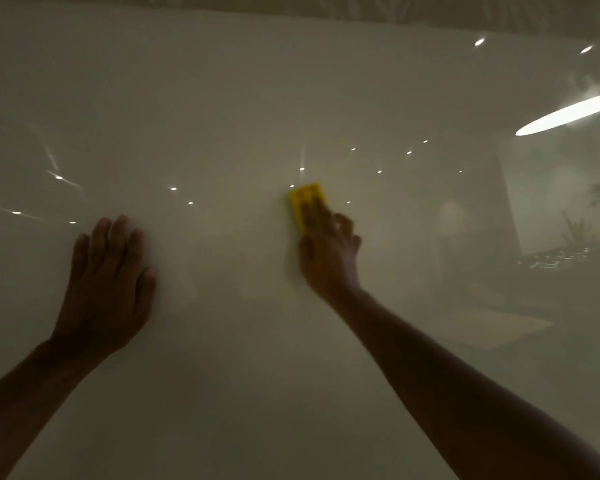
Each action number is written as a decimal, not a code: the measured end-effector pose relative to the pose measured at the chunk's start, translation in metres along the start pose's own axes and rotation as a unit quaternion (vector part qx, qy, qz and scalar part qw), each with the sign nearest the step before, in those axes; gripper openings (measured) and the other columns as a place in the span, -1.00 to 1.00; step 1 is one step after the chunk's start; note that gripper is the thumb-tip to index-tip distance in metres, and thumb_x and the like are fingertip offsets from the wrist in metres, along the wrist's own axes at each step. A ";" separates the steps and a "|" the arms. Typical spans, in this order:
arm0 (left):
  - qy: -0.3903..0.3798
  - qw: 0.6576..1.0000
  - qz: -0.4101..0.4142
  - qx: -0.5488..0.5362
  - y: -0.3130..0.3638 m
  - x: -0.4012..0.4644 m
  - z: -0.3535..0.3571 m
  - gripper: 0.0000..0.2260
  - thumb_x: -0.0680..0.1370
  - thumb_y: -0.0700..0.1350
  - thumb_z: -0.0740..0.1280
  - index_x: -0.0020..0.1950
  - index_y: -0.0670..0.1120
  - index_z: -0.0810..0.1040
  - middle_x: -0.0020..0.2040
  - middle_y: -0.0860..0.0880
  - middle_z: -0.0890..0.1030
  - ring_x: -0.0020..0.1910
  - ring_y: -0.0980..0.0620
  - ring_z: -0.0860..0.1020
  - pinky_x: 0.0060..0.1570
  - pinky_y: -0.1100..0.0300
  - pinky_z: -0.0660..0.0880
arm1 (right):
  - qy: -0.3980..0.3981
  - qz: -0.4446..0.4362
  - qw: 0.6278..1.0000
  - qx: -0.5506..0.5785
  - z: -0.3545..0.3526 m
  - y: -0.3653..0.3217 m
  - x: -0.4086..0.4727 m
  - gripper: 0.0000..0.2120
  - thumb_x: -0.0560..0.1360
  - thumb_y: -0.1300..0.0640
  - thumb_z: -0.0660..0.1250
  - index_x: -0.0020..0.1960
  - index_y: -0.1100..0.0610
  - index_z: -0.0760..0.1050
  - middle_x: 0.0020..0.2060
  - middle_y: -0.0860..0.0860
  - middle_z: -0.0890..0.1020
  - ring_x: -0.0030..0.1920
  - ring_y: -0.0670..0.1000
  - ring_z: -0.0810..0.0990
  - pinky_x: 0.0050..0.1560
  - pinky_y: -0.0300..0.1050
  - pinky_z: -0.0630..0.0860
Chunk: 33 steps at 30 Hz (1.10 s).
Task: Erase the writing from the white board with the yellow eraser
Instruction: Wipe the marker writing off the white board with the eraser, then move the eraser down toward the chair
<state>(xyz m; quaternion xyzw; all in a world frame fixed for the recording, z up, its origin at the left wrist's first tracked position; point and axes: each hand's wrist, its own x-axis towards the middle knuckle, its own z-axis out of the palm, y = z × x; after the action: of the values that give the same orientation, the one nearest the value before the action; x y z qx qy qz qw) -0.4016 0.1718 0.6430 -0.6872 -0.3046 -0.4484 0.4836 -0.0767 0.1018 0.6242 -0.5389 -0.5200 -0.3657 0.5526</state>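
A glossy white board [222,98] fills almost the whole view, and I see no writing on it in this dim, blurred frame. My right hand [329,251] presses the yellow eraser [303,199] flat against the board just right of centre; its fingers cover the eraser's lower part. My left hand [108,282] lies flat on the board at the lower left, fingers together and pointing up, holding nothing.
The board's top edge [291,19] runs along the top of the view, with a patterned wall above it. Ceiling lights and a long bright lamp [568,114] reflect in the board, and dim room furniture reflects at the right.
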 end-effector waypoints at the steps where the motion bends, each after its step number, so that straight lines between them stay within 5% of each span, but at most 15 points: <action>1: 0.003 1.000 0.001 -0.001 0.002 0.000 0.001 -0.47 0.66 -0.03 0.06 0.52 -0.34 0.30 0.58 -0.36 0.24 0.58 -0.40 0.15 0.59 -0.20 -0.06 | -0.018 -0.074 0.997 -0.001 0.006 -0.008 -0.024 -0.30 0.52 0.08 0.19 0.62 -0.17 0.10 0.64 -0.11 0.04 0.28 0.21 0.35 0.04 0.02 0.34; 6: 0.005 1.000 -0.002 -0.004 0.012 -0.009 0.005 -0.48 0.66 -0.04 0.07 0.52 -0.34 0.30 0.58 -0.36 0.25 0.58 -0.40 0.14 0.59 -0.14 -0.15 | -0.132 -0.275 0.952 -0.002 0.015 0.022 -0.144 -0.34 0.58 0.06 0.20 0.61 -0.22 0.06 0.63 -0.19 0.04 0.35 0.10 0.37 0.17 0.05 0.38; 8: 0.004 1.000 -0.003 -0.006 0.015 -0.011 0.006 -0.48 0.66 -0.04 0.06 0.53 -0.34 0.28 0.58 -0.35 0.23 0.59 -0.40 0.12 0.60 -0.13 -0.18 | -0.113 -0.215 0.970 -0.005 0.011 0.052 -0.167 -0.37 0.58 0.06 0.25 0.60 -0.19 0.16 0.63 -0.14 0.11 0.37 0.16 0.39 0.21 0.06 0.38; 10: 0.001 1.000 -0.001 -0.009 0.018 -0.014 0.007 -0.48 0.67 -0.03 0.06 0.53 -0.33 0.28 0.59 -0.35 0.22 0.59 -0.40 0.11 0.59 -0.15 -0.17 | -0.067 -0.048 0.997 -0.003 0.006 0.075 -0.184 -0.43 0.56 0.10 0.30 0.56 -0.07 0.31 0.61 -0.04 0.19 0.33 0.27 0.41 0.16 0.10 0.42; 13: -0.010 1.000 -0.013 -0.022 0.031 -0.023 0.008 -0.48 0.67 -0.02 0.05 0.53 -0.33 0.28 0.60 -0.37 0.19 0.61 -0.40 0.09 0.60 -0.17 -0.18 | -0.038 0.096 0.995 0.016 -0.002 0.098 -0.212 -0.47 0.55 0.11 0.29 0.52 0.09 0.38 0.55 0.07 0.31 0.30 0.29 0.44 0.11 0.12 0.46; 23: -0.075 0.986 0.005 -0.152 0.172 -0.089 0.029 -0.48 0.69 -0.04 0.09 0.55 -0.35 0.24 0.59 -0.43 0.16 0.61 -0.44 0.09 0.60 -0.28 -0.11 | -0.148 0.124 0.981 0.008 -0.054 0.144 -0.303 -0.46 0.55 0.19 0.42 0.51 0.16 0.40 0.51 0.16 0.39 0.26 0.31 0.49 0.17 0.18 0.52; 33: -0.213 0.919 0.046 -0.329 0.365 -0.199 0.058 -0.45 0.67 -0.03 0.14 0.56 -0.37 0.26 0.59 -0.42 0.19 0.62 -0.39 0.11 0.61 -0.27 -0.01 | -0.336 0.152 0.929 -0.044 -0.112 0.197 -0.408 -0.46 0.59 0.12 0.35 0.55 0.09 0.33 0.56 0.13 0.31 0.28 0.30 0.46 0.16 0.20 0.52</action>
<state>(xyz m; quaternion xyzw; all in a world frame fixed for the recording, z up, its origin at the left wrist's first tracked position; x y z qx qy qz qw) -0.1536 0.1023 0.3115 -0.9001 -0.2035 -0.3438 0.1739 0.0559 -0.0417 0.2002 -0.7268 -0.5701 -0.0974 0.3705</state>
